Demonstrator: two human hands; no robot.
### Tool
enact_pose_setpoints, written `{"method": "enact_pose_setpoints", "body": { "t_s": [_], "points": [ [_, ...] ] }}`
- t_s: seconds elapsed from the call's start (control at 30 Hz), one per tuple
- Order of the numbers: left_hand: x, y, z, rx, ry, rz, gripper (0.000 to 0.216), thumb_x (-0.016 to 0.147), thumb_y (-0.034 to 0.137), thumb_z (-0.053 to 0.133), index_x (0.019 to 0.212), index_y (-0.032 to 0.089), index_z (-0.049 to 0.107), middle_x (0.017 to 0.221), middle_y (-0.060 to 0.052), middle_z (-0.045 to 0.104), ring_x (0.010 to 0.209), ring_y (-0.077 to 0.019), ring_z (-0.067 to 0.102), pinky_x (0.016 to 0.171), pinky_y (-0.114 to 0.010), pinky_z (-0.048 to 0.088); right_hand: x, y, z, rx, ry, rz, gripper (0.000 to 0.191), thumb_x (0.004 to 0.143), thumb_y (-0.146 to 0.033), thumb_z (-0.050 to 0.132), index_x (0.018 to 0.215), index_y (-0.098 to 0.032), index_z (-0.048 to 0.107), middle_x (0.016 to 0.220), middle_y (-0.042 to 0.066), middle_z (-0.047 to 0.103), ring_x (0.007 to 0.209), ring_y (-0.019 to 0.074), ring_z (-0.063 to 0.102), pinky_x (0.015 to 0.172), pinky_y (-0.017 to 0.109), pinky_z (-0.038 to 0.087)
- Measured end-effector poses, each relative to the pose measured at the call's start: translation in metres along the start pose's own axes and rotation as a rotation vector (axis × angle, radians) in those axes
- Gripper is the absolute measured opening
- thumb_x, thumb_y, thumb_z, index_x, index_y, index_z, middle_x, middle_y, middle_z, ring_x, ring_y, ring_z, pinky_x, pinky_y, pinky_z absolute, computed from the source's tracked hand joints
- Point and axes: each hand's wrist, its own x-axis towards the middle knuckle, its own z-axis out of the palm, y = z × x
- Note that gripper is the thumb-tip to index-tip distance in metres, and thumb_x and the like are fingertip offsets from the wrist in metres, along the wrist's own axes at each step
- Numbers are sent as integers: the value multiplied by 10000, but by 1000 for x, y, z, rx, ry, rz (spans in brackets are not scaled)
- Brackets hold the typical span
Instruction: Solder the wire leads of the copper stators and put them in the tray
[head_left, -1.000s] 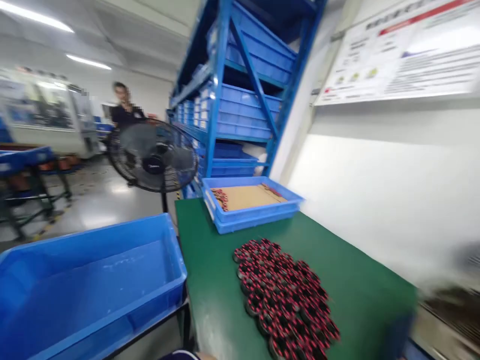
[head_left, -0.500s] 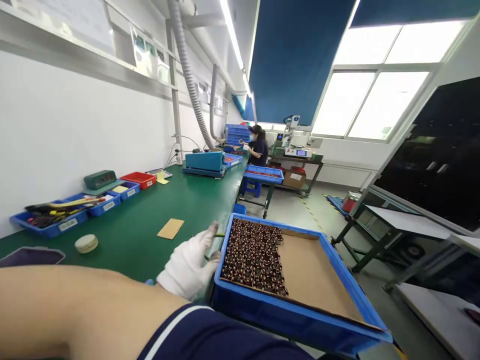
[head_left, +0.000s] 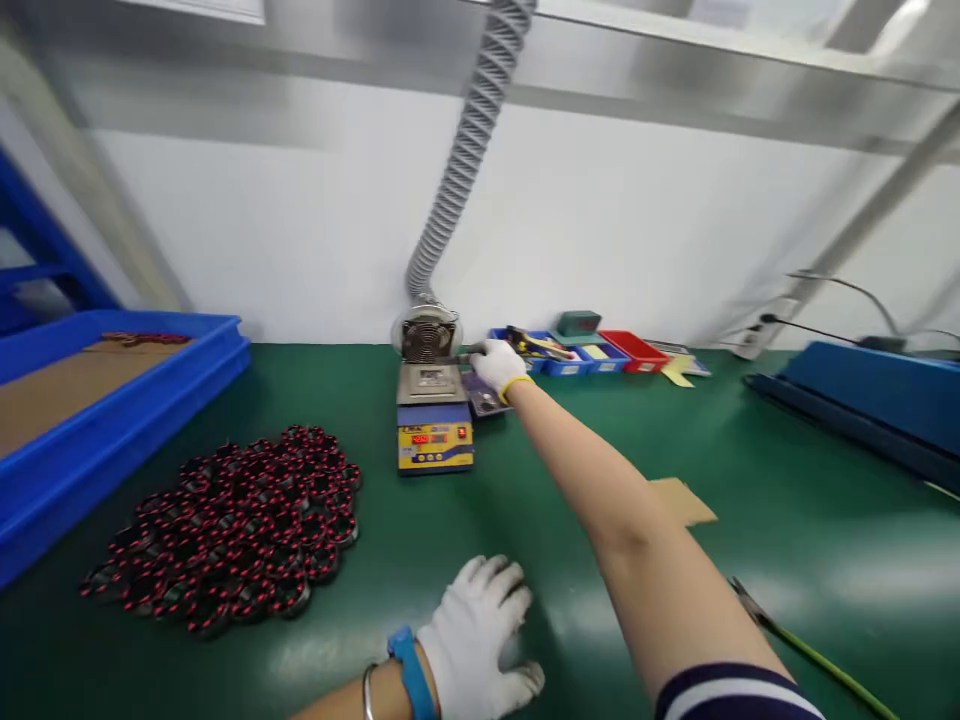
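Note:
My right hand [head_left: 496, 366], white-gloved, reaches to the right side of a yellow-and-blue solder pot [head_left: 435, 445] with a lit red display. Its fingers are bent together around a small dark thing I cannot make out. Beside the pot lies a dark purple tray [head_left: 484, 395], partly behind that hand. My left hand [head_left: 480, 640], in a white glove with a blue wristband, rests over the green bench with fingers spread and nothing held. To its left is a pile of black ring coils [head_left: 247, 530] with reddish windings. Pliers with yellow-green handles [head_left: 802, 650] lie at the right.
A blue crate [head_left: 150, 400] stands at the left. Along the wall sit small blue bins [head_left: 566, 367] with tools and a red bin [head_left: 634, 350]. A grey hose [head_left: 465, 150] comes down behind the pot. Cardboard [head_left: 682, 500] and a blue device [head_left: 870, 400] are at the right.
The view has swung left from the crate of coils to the bench. My right hand has let go of the green-handled pliers and moved to the solder pot. My left hand has come into view.

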Motion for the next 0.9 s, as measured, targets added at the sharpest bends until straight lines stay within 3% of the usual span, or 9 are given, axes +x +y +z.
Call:
{"method": "enact_pose_setpoints", "body": {
  "t_s": [0.13,0.27,0.4,0.63,0.9],
  "points": [
    [8,-14,7,-56,13,29,555,710,545,626,1164,230,567,1318,-66,568,1238,-284,496,1069,-466,375,20,-11,7,-23,-11,-18,260,888,-236,493,1077,-233,671,1048,23,686,1017,193,619,886,299,481],
    [13,-30,28,-54,63,87,532,715,585,610,1111,230,585,1270,-58,595,1203,-275,520,1057,-442,381,30,-7,-2,-110,6,-41,302,834,-233,506,1080,-265,679,1088,11,690,1051,209,611,898,304,471],
    [14,-40,43,5,88,138,541,723,652,602,1078,243,594,1253,-45,603,1180,-258,535,1040,-409,392,45,-20,-3,-263,-28,-124,316,824,-269,491,1074,-291,683,1058,14,695,1019,221,625,872,328,487],
    [16,-40,38,37,73,151,530,754,669,552,1055,237,604,1236,-43,611,1153,-251,550,1023,-407,404,54,-45,5,-475,-144,-212,373,821,-266,507,1167,-299,641,1074,58,687,987,252,641,819,349,514],
    [13,-33,33,-74,85,82,474,693,535,650,1069,250,600,1268,-33,593,1217,-263,505,1069,-423,367,24,-49,-1,-496,-136,-171,353,842,-249,484,1156,-271,643,1094,95,674,1015,261,632,831,366,511]
  ]
}}
